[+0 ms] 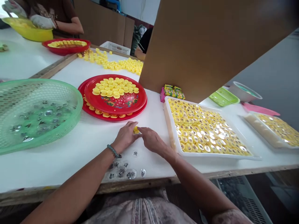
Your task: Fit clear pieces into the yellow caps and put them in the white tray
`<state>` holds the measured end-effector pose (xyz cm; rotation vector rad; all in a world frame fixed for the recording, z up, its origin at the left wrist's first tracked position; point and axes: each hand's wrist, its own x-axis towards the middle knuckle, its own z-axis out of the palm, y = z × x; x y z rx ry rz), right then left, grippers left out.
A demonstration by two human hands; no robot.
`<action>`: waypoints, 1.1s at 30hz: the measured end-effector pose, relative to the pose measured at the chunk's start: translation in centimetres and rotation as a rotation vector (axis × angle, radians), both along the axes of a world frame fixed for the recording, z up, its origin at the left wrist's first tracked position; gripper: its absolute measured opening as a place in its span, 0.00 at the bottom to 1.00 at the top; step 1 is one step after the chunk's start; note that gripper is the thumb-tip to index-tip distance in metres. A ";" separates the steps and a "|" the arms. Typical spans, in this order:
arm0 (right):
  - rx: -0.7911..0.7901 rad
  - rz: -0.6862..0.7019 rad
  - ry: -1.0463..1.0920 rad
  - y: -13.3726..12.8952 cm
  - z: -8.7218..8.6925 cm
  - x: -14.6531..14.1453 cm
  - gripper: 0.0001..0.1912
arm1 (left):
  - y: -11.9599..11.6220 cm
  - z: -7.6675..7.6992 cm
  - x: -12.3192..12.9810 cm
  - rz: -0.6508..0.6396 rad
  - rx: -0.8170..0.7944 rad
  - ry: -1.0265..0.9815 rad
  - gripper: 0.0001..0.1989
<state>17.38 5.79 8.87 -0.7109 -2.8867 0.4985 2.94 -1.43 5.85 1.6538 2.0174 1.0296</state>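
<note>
Well, my left hand (125, 134) has its fingers pinching a small yellow piece (135, 129), just nearer me than the stacked red plates (102, 106). My right hand (151, 140) meets it there; whether those fingers grip too, I cannot tell. Clear discs (121, 171) with dark marks lie nearer me on the white surface (93, 149).

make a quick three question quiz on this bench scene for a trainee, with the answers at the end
1. Multiple choice: what colour is the small piece at the left hand?
A) red
B) yellow
C) green

2. True or false: from the wearer's view, the green basket stands right of the stacked red plates.

3. Fill the gap: near the front edge, loose clear discs lie on the white ____.

Key: 1. B. 2. False; the green basket is left of the stacked red plates. 3. Table.
</note>
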 end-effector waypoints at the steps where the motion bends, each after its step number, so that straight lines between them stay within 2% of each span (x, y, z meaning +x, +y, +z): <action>1: -0.014 -0.012 0.045 -1.0 0.0 0.3 0.19 | -0.1 0.0 0.0 -0.011 -0.011 0.020 0.24; 4: -0.035 -0.056 0.172 -3.7 -0.3 1.7 0.15 | -0.3 0.2 -0.4 -0.037 -0.056 0.080 0.15; 7: -0.062 0.092 0.183 -5.6 -1.0 3.2 0.13 | -0.3 0.2 -0.8 -0.034 -0.078 0.107 0.11; 11: 0.006 0.300 0.075 -6.8 -1.5 3.8 0.14 | -0.2 0.1 -1.1 -0.062 -0.068 0.109 0.12; 16: 0.031 0.325 0.059 -6.9 -1.7 3.9 0.17 | -0.2 -0.2 -1.5 -0.083 -0.059 0.057 0.18; 19: -0.083 0.193 0.180 -6.3 -2.5 4.3 0.19 | -0.2 -0.4 -1.6 -0.084 -0.067 0.035 0.20; 21: -0.212 0.006 0.281 -5.7 -3.1 4.5 0.17 | -0.3 -0.3 -1.6 -0.088 -0.060 0.014 0.21; 24: -0.538 -0.303 0.462 -4.7 -3.4 4.3 0.14 | -0.5 0.6 -1.4 -0.044 -0.004 -0.068 0.22; 26: -0.765 -0.425 0.593 -4.1 -3.0 4.0 0.13 | -0.7 1.6 -1.1 -0.014 0.022 -0.187 0.19; 28: -0.892 -0.467 0.697 -3.5 -2.2 3.5 0.11 | -1.0 2.5 -0.7 -0.026 0.012 -0.357 0.14; 33: -0.944 -0.461 0.841 -2.7 -0.5 2.3 0.08 | -1.3 3.4 0.1 -0.189 -0.060 -0.769 0.13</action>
